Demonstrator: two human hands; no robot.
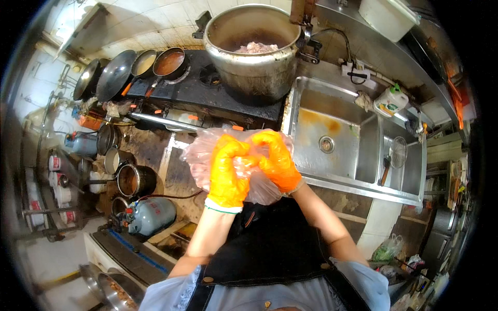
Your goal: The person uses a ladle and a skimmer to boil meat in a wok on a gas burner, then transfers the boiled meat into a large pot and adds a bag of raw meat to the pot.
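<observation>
Both of my hands wear orange rubber gloves. My left hand [229, 171] and my right hand [275, 160] are curled on the gathered top of a clear plastic bag [198, 155] in front of my apron. The bag bulges below and around the gloves, and something pinkish shows through it; I cannot tell exactly what. Beyond the hands, a large metal stockpot [253, 66] stands on the black stove [186, 93]. Pale pink pieces that look like raw meat [256, 48] lie inside the pot.
At the right is a stainless steel sink [330, 132] with a strainer [398, 151] in its far basin. Two saucepans [169, 62] holding liquid and a wok [115, 76] sit left on the stove. A gas cylinder [153, 215] and a pot [136, 180] stand at lower left.
</observation>
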